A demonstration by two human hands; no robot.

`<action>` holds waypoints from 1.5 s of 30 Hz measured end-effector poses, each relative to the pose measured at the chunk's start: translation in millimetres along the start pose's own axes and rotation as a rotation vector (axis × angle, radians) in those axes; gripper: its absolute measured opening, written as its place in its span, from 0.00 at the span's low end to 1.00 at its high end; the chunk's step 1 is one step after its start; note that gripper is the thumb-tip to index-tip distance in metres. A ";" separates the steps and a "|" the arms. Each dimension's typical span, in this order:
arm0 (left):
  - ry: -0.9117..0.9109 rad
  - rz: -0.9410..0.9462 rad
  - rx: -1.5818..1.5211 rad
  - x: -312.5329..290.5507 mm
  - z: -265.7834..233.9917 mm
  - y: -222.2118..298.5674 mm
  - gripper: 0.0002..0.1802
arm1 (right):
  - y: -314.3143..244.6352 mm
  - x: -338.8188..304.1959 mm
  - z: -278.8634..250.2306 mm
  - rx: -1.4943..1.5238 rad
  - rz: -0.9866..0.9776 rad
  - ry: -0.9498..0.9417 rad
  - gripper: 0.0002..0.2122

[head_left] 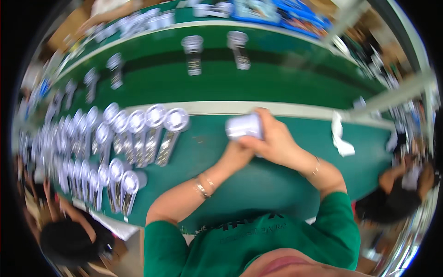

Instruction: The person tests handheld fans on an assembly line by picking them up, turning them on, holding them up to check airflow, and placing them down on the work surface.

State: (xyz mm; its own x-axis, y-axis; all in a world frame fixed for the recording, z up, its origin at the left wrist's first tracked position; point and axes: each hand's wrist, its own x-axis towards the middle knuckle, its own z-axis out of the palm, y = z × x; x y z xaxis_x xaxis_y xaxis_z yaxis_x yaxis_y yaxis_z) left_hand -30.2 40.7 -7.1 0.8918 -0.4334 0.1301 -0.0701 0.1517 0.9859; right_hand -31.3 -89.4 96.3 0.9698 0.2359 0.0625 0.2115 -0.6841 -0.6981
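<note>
A white device with a thick round head (244,127) is held in front of me over the green bench. My right hand (273,134) is closed round its right side, fingers over the top and thumb along the lower edge. My left hand (242,147) meets it from below; its fingers are hidden behind the device and my right hand. The device's handle is not visible. To the left lie several similar white devices (176,120) in two slanting rows, with round heads and long handles that show metallic parts inside.
Beyond a pale rail (217,108) runs a green belt (157,78) carrying several spaced devices (193,54). A crumpled white strip (340,134) lies on the bench (295,189) at right. Blue trays (258,11) stand at the back. Other people (69,242) sit on both sides.
</note>
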 end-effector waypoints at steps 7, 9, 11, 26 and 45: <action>0.051 -0.229 -0.321 5.8 0.7 12.5 0.09 | 68.4 1.8 -5.1 0.122 -0.226 0.262 0.17; -0.025 -0.277 -0.258 8.1 1.0 11.7 0.17 | 98.4 -1.3 -2.1 -0.017 -0.257 0.432 0.13; -0.049 -0.281 -0.213 5.8 0.4 12.5 0.17 | 126.3 -6.6 6.5 -0.223 -0.257 0.440 0.10; -0.131 -0.288 0.072 6.3 4.4 20.5 0.15 | 299.9 28.8 -200.5 -1.473 0.490 0.247 0.07; -0.011 0.175 0.497 -14.8 2.4 27.5 0.16 | 309.7 40.4 -242.4 -1.465 0.338 0.081 0.15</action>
State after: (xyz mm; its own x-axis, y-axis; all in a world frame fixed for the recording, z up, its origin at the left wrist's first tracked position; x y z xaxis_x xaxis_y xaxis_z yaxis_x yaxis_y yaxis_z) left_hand -46.4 49.1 18.4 0.8432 -0.4490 0.2957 -0.4234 -0.2157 0.8799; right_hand 103.0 -459.1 55.5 0.9899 -0.0732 0.1217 -0.1334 -0.7730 0.6202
